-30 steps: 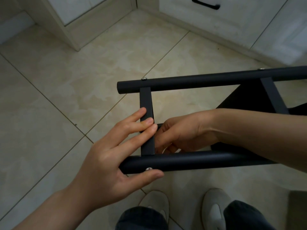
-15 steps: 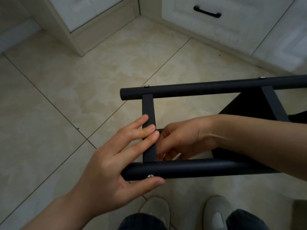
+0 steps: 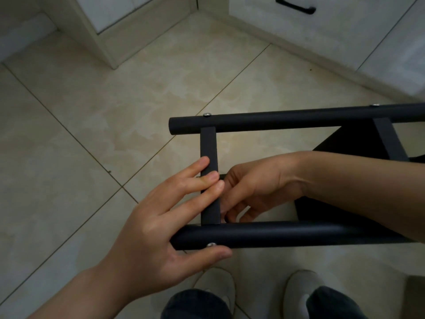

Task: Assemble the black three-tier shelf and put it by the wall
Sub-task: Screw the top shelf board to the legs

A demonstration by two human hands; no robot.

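Observation:
The black shelf frame lies on its side above the floor, with a far tube (image 3: 299, 119) and a near tube (image 3: 287, 234) joined by a flat crossbar (image 3: 208, 146). My left hand (image 3: 161, 226) lays straight fingers across the crossbar, its thumb under the near tube by a silver screw head (image 3: 211, 244). My right hand (image 3: 257, 187) reaches through the frame from the right. Its curled fingers sit behind the crossbar and pinch a small black part (image 3: 222, 176), most of it hidden. A dark shelf panel (image 3: 358, 143) shows behind my right forearm.
Beige floor tiles (image 3: 103, 134) spread to the left and ahead. White cabinets stand at the back, one drawer with a black handle (image 3: 295, 6). My two light shoes (image 3: 218, 288) are right below the near tube.
The frame and both hands sit slightly lower and farther right in the view. My left fingers stay on the crossbar while my right fingers shift a little behind it.

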